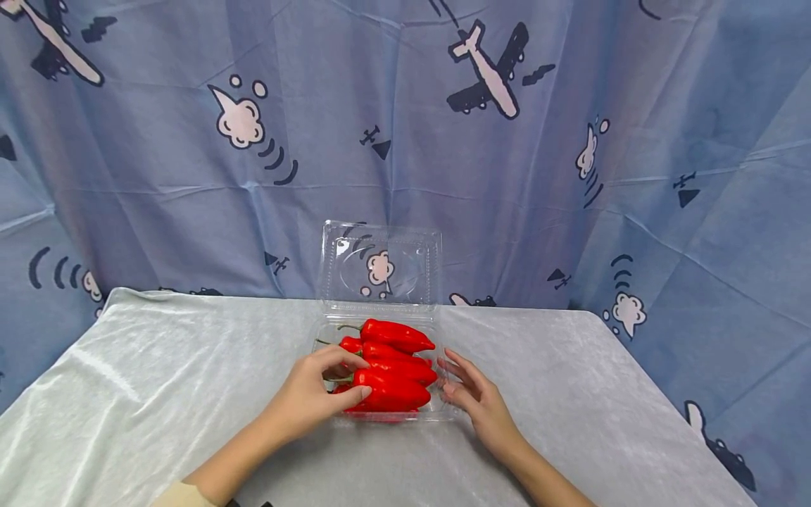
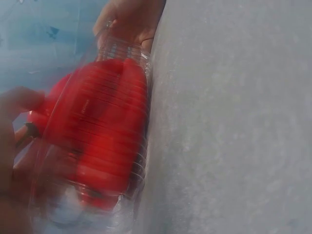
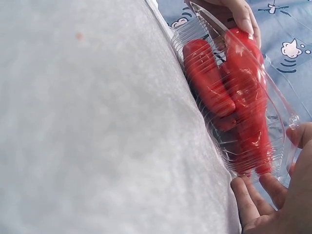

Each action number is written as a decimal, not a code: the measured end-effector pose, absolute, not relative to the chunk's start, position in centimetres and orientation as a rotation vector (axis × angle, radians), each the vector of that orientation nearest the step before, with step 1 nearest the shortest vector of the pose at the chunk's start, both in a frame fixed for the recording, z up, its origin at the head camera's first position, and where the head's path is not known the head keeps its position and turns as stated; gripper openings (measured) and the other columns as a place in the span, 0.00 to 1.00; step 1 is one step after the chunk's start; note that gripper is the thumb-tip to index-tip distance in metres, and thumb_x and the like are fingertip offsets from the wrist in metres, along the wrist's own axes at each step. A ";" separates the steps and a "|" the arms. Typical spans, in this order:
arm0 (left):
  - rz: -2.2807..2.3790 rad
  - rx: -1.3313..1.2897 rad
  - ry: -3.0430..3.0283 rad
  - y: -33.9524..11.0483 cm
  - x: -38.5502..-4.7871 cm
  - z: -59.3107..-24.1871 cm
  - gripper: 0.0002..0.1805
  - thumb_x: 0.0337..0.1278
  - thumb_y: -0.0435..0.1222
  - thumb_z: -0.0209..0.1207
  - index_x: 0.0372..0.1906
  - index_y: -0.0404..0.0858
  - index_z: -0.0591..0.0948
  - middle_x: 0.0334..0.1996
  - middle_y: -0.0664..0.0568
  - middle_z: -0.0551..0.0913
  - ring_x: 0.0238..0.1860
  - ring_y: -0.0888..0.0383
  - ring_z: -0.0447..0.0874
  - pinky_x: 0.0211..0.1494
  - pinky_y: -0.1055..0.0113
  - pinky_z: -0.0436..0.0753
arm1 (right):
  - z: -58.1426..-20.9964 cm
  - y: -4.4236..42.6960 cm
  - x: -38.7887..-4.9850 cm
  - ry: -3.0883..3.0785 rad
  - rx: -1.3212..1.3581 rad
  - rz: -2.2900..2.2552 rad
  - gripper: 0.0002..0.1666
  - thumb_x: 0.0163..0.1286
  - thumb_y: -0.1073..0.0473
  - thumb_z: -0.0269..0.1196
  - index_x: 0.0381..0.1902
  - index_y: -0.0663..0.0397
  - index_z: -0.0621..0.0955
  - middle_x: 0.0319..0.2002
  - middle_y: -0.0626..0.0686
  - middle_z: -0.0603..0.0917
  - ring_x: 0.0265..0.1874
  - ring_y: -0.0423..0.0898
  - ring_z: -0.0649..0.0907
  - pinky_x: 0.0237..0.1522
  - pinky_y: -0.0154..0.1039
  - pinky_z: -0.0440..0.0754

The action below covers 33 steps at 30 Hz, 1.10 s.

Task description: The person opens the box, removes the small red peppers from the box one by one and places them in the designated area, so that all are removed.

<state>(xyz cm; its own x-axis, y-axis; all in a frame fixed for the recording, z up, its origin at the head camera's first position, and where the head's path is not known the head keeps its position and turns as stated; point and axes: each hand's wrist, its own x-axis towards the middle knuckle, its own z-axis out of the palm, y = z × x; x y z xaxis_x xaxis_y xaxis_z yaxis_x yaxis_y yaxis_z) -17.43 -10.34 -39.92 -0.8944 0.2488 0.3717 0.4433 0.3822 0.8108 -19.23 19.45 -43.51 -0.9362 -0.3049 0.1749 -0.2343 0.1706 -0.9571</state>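
Pinching the front red pepper [image 1: 395, 389] in a clear box [image 1: 437, 416], left hand [image 1: 313, 387], other peppers [image 1: 398, 336] crammed behind, right hand [image 1: 479, 401] kinda loose alongside, see-through lid [image 1: 380, 269] up before the plane-print curtain [image 1: 342, 91]

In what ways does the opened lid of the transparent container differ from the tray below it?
The lid stands raised at the back, while the tray rests on the table. The lid holds nothing, whereas the tray contains red peppers. The left hand and right hand are at the tray; neither is at the lid. Both lid and tray are see-through and roughly rectangular.
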 end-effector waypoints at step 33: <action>-1.755 -0.497 -2.395 -12.3 -17.9 -37.1 0.16 0.53 0.37 0.73 0.47 0.43 0.86 0.43 0.50 0.89 0.38 0.59 0.88 0.45 0.66 0.87 | -43.6 19.5 -19.3 2.378 -0.584 -1.913 0.34 0.76 0.64 0.55 0.76 0.62 0.62 0.71 0.70 0.71 0.58 0.40 0.85 0.54 0.28 0.83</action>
